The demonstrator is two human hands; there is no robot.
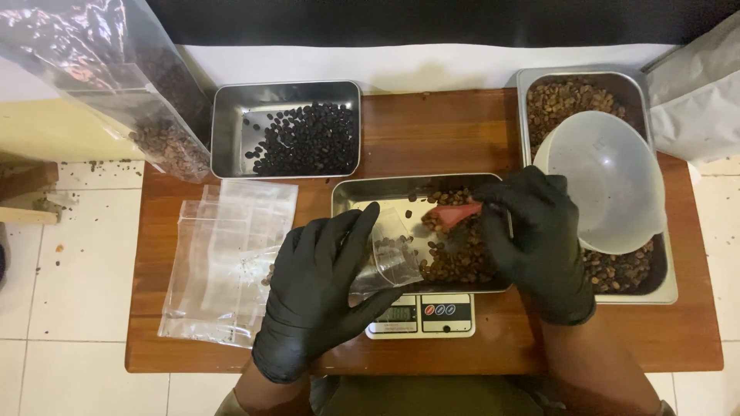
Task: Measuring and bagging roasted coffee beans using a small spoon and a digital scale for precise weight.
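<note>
Looking down from the head camera, I count two black-gloved hands over a brown wooden desk [432,131]. My left hand [324,289] has its fingers [358,231] closed around one small clear plastic bag [389,258], which is held tilted at the near left edge of the middle tray; a few brown beans show inside it. My right hand [536,243] has its fingers pinched on one small red scoop [455,214], whose bowl lies among the beans.

I count three shallow steel trays. The middle steel tray of brown coffee beans [385,192] sits on one white digital scale [420,316], just under both hands. The rear left steel tray [231,127] holds a loose pile of dark, nearly black beans. The right steel tray [663,273] holds lighter brown beans, and one white translucent plastic bowl [605,181] rests tilted on them, touching my right hand's back.

One stack of empty clear zip bags [220,262] lies flat on the desk beside my left hand; I cannot count its sheets. One large clear plastic sack of beans [123,77] leans at the far left, and one pale grey sack [697,96] stands at the far right. Stray beans dot the white tiled floor [77,293].
</note>
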